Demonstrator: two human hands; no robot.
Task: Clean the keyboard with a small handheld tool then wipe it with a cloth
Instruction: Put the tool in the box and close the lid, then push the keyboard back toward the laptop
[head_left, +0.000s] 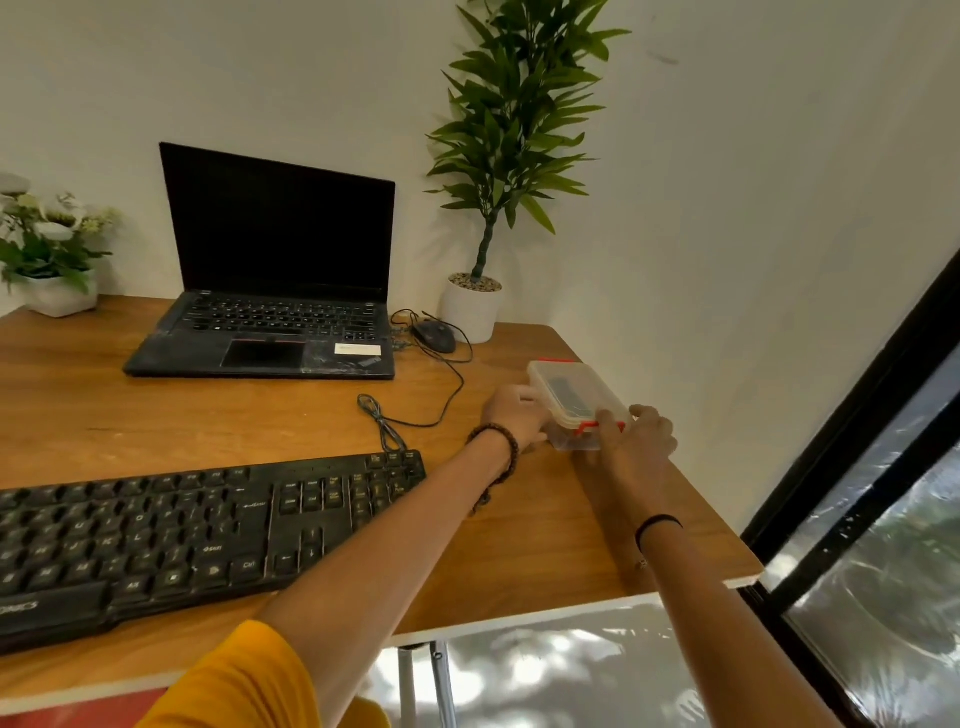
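Note:
A black keyboard (197, 530) lies at the desk's near left, its cable coiled behind it. Near the right edge stands a clear plastic box (574, 397) with red latches and a dark object inside. My left hand (514, 413) holds the box's left side. On the box's near end my right hand (641, 434) grips by the red latch. The lid looks closed. No cloth is visible.
An open black laptop (270, 291) stands at the back of the wooden desk (597, 525), with a wired mouse (435, 335) beside it. A potted plant (475, 306) sits in the back right corner and a flower pot (54, 288) at the back left. A window frame runs along the right.

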